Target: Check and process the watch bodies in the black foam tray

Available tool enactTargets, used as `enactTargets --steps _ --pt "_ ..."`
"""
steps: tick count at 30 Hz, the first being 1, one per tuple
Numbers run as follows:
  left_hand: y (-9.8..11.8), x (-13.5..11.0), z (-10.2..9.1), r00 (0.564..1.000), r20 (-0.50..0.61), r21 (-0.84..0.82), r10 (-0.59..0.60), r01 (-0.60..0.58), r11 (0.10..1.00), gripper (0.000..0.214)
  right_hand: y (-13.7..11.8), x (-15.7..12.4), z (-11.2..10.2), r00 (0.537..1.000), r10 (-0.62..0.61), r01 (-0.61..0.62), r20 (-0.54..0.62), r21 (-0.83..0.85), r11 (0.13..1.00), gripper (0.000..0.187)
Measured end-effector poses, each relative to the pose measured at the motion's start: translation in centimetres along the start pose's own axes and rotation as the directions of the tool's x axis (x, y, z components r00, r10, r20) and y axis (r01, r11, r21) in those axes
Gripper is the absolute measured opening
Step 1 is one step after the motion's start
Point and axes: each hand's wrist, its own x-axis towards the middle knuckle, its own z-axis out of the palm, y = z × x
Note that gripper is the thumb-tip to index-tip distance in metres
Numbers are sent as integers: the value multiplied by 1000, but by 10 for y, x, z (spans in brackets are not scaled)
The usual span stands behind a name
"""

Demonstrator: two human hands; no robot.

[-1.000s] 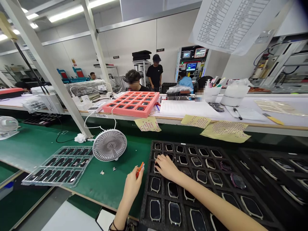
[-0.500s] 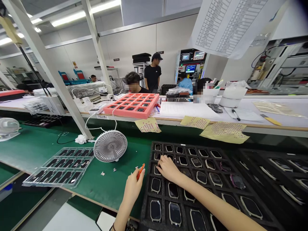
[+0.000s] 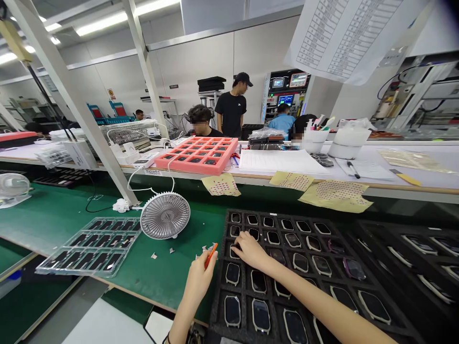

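Observation:
My left hand (image 3: 200, 277) is closed around a slim orange stick-like tool (image 3: 211, 255), its tip pointing up, over the green bench beside the tray's left edge. My right hand (image 3: 249, 251) reaches across the black foam tray (image 3: 224, 286), fingers bent down at a smartwatch (image 3: 234, 251) in the left column. Thumb and fingertips touch around that watch, partly covering it. Rows of similar rectangular watches with dark screens, such as one watch (image 3: 261, 315), fill the slots. Small pale scraps (image 3: 205, 248) lie near my left hand.
A grey round fan (image 3: 165, 216) stands left of the tray, behind a clear plastic tray (image 3: 116, 267) of dark parts. A second black tray (image 3: 387, 277) is at right. On the shelf sit a pink foam tray (image 3: 215, 168) and papers (image 3: 276, 161). People are beyond.
Both hands stay almost in place, the left with the orange tool raised very slightly. The view has shifted a little; the standing person in black beyond the shelf has moved slightly right.

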Motion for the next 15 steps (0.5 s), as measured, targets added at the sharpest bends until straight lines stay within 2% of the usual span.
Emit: enactTargets --steps 4,8,11,15 --pt "1 0 1 1000 -12 -66 22 -23 998 40 1 1 -6 1000 17 -11 -26 217 976 4" --pt "-2 2 4 999 29 -156 40 -35 987 43 2 0 -7 999 30 -9 -36 484 875 11" --pt "-3 3 7 994 102 -261 48 -20 965 44 3 1 -3 997 72 -51 -1 692 720 18" --pt "5 0 15 976 214 -435 43 56 898 46 -5 0 -3 989 141 -101 46 903 417 35"
